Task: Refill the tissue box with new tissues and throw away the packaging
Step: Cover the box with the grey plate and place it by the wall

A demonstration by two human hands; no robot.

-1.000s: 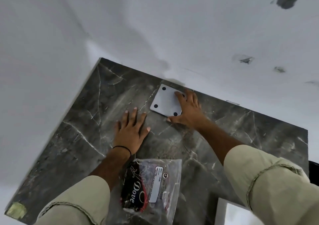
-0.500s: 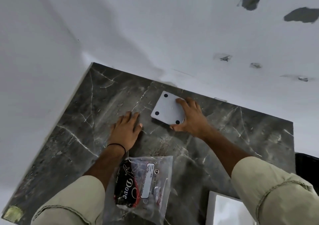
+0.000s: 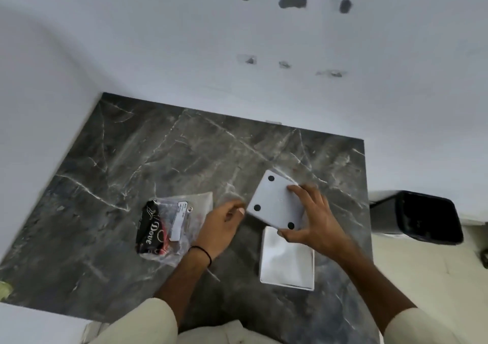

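Observation:
My right hand [image 3: 314,219] grips a white square base plate [image 3: 274,201] with black dot feet and holds it tilted above the counter. Just below it stands the open white tissue box [image 3: 287,267] with white tissues inside. My left hand [image 3: 221,227] is blurred, its fingers loosely curled, with the fingertips at the plate's left corner; whether it grips the plate is unclear. A clear plastic package [image 3: 169,224] with a black Dove label lies crumpled to the left of that hand.
Everything sits on a dark marble counter [image 3: 158,153] set into a corner of white walls. A black waste bin [image 3: 422,217] stands on the floor past the counter's right edge. The wall above has several dark patches.
My right hand has lifted the plate off the back of the counter and brought it toward me over the open box. My left hand left the counter and rose to the plate.

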